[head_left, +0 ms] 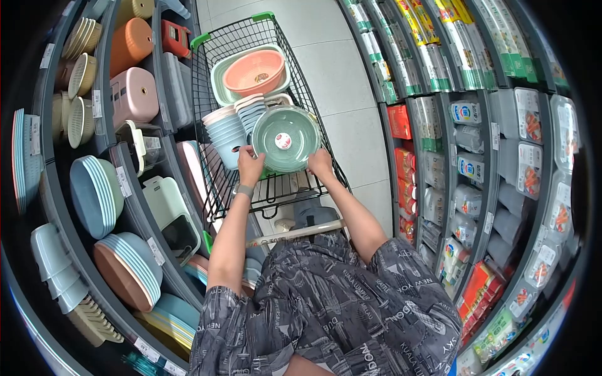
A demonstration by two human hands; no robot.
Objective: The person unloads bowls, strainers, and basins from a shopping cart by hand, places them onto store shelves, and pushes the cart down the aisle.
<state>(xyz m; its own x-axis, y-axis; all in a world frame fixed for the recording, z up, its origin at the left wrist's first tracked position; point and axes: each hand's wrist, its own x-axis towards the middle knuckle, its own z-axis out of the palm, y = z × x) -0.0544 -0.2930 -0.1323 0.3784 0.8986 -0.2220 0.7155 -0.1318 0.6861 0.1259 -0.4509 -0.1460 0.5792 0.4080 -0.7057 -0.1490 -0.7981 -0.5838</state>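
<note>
Toward the cart's (264, 16) near edge, your left hand (250, 165) and right hand (320, 163) gripped opposite sides of the bowl (286, 128); equal support was advisable.

A round, green plastic basin (290, 125) is held at its near side, the left hand (251, 165) and right hand (320, 163) at its 2 near edges. Its open side faces up, and its bowl extends forward from between the hands. 1 round white-and-red sticker (283, 141) marks its inner bottom.
</note>
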